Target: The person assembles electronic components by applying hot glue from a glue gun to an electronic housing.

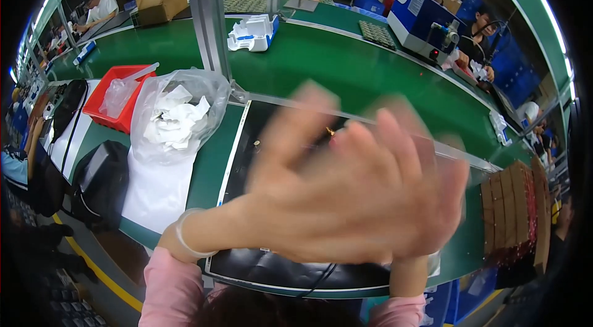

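Both my hands are over the black mat (272, 268), smeared by motion. My left hand (333, 216), with a pale band on its wrist, reaches across to the right and covers most of my right hand (411, 142). Their fingers overlap, so I cannot make out their grip. A small gold-and-red piece (332, 132) shows by the fingers; whether it is held or lies behind them is unclear. Left of the hands, a tiny pale bit (257, 143) lies on the mat.
To the left stand a clear bag of crumpled white paper (176, 114) and a red bin (105, 104). A metal post (210, 24) rises behind the mat, beside the green conveyor (290, 67). Cardboard dividers with red strands (513, 209) stand right. Other people work across the line.
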`<state>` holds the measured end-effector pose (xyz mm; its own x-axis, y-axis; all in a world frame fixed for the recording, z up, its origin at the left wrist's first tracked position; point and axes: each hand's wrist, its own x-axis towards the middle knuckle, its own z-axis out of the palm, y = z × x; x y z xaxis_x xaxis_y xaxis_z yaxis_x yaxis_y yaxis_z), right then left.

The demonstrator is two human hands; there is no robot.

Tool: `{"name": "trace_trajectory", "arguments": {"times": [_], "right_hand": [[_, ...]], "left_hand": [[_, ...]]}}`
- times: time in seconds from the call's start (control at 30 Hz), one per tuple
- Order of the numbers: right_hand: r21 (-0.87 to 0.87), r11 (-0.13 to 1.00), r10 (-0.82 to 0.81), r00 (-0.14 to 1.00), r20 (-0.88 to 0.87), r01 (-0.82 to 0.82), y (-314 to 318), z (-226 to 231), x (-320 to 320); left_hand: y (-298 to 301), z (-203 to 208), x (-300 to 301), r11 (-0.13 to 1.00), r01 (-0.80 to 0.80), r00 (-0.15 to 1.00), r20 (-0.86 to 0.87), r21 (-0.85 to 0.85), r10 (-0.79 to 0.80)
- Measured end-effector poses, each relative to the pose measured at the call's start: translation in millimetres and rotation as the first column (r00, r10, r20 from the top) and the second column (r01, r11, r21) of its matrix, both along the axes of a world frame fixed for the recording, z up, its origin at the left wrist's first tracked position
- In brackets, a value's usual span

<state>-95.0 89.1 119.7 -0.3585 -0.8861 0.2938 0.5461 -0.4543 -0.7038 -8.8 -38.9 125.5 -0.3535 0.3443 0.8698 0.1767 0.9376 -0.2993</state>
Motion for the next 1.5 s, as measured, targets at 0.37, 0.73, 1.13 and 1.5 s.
{"name": "trace_trajectory", "arguments": {"times": [0.37,0.73,1.13,1.5], "right_hand": [[-0.883,0.447,-0.576,-0.71,-0.404,0.14,-58,-94,-55],[-0.151,0.963,0.235,0.971,0.052,-0.225,-26,-29,-36],[-0.139,0.966,0.21,0.976,-0.062,-0.217,-22,-25,-17],[-0.048,0.999,0.0,0.927,-0.375,-0.02,-22,-28,1]], "left_hand": [[1,-27,-17,-0.593,-0.023,0.35,-0.55,0.805,-0.759],[-65,5,22,0.604,0.227,0.947,-0.029,0.764,-0.319],[-38,-7,10,0.801,0.078,0.956,0.184,0.594,-0.229],[-33,-12,8,0.796,0.094,0.95,0.186,0.598,-0.252]]}}
